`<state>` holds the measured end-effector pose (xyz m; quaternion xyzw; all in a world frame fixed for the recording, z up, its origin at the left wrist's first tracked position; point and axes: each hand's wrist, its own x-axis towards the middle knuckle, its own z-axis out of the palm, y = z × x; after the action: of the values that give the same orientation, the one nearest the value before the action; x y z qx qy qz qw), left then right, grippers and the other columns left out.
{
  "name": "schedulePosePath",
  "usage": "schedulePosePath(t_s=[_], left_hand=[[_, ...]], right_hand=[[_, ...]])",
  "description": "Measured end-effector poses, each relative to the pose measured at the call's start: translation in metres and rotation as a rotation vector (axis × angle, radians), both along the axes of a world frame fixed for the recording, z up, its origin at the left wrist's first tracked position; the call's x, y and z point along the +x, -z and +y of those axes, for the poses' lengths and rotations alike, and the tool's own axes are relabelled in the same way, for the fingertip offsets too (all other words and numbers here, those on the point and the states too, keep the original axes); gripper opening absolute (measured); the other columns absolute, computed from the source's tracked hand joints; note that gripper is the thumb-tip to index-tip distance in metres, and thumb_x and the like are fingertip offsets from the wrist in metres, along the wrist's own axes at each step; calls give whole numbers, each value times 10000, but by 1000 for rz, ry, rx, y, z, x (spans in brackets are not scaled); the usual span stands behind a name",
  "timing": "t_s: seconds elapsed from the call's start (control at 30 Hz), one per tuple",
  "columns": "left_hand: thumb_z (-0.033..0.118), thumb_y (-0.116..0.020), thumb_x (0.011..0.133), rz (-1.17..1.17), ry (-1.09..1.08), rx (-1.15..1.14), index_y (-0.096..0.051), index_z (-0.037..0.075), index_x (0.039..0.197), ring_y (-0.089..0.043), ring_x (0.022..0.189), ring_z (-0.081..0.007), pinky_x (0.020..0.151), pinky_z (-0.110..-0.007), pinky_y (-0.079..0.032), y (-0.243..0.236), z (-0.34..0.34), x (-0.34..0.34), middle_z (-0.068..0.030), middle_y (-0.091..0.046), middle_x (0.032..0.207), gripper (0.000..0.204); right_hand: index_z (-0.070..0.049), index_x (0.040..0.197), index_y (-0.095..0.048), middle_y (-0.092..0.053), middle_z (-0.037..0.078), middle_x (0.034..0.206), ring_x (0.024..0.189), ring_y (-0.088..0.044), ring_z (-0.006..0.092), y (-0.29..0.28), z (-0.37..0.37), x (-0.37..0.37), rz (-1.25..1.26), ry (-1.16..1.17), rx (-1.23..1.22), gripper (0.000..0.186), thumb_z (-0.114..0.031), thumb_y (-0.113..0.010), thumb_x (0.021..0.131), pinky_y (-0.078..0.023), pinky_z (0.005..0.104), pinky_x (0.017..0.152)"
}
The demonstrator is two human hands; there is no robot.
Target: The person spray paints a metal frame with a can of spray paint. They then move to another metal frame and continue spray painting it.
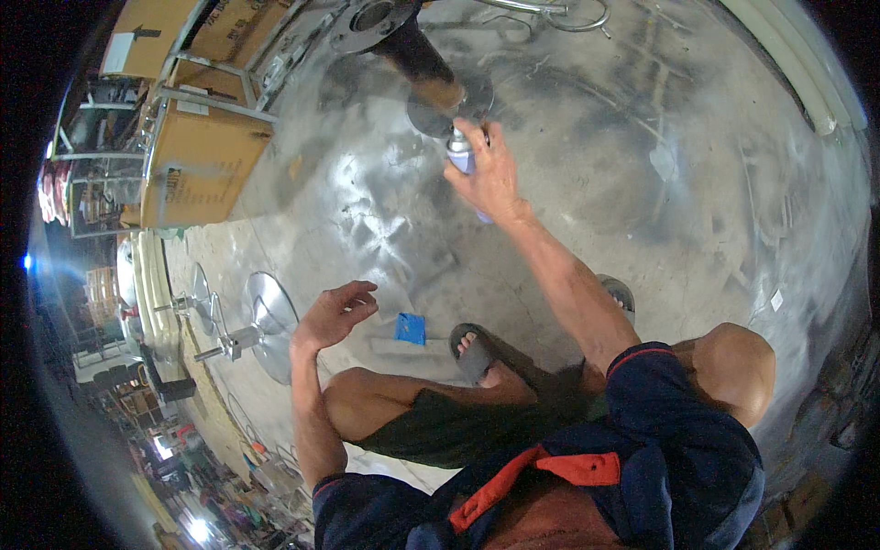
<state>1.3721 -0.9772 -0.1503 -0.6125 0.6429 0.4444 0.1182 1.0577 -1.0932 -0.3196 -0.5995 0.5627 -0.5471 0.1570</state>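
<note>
My right hand (492,183) is wrapped around a spray can (461,158) with a pale violet body, its index finger up on the nozzle. Just beyond the can is a dark metal tube (412,57) with a round flange (371,26) at its upper end and a round base plate (431,117) on the floor. Part of the tube's lower end looks brownish. No spray can be made out. My left hand (337,315) hangs over the floor near my left knee, holding nothing, its fingers loosely bent and apart.
A blue flat piece (411,328) lies on the paint-stained concrete floor (587,147) by my sandalled foot (472,353). Shiny metal discs (268,321) with shafts stand at left. Cardboard boxes (202,165) sit in a metal frame, upper left. A curved metal rod (568,14) lies far ahead.
</note>
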Motion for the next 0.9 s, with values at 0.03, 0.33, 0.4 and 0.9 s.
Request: schedulePosePath(t_s=[0.03,0.33,0.4,0.9], left_hand=[[195,-709,1056,-6,-4,3,-630,32,1430,-735,1176,-217,1012,-365,-590,0,0,-2,-146,-775,1252,416],[204,-717,1047,-14,-19,-23,-642,36,1417,-750,1122,-230,959,-374,-601,-3,3,-3,-143,-779,1220,413],[170,-714,1047,-13,-19,-19,-638,29,1416,-742,1147,-219,997,-366,-596,-6,2,-3,-135,-779,1230,402],[222,-631,1066,58,244,-1065,-734,50,1248,-736,1062,-356,946,-409,-553,-76,-266,-73,-194,-773,1126,271]], right_hand=[[-184,1489,-541,-551,250,1253,1042,-677,456,-5,-2,-2,-6,28,-34,754,-229,-858,807,-601,535,824],[-173,1468,-540,-555,260,1261,1018,-674,460,-31,-5,-15,-32,73,-124,751,-216,-865,793,-604,515,806],[-178,1472,-535,-569,221,1232,1050,-663,421,-10,3,-11,-9,81,-10,765,-193,-872,785,-586,509,846],[10,1422,-537,-712,171,1098,987,-716,267,-1,45,-32,-666,288,152,698,-56,-835,794,-579,409,882]])
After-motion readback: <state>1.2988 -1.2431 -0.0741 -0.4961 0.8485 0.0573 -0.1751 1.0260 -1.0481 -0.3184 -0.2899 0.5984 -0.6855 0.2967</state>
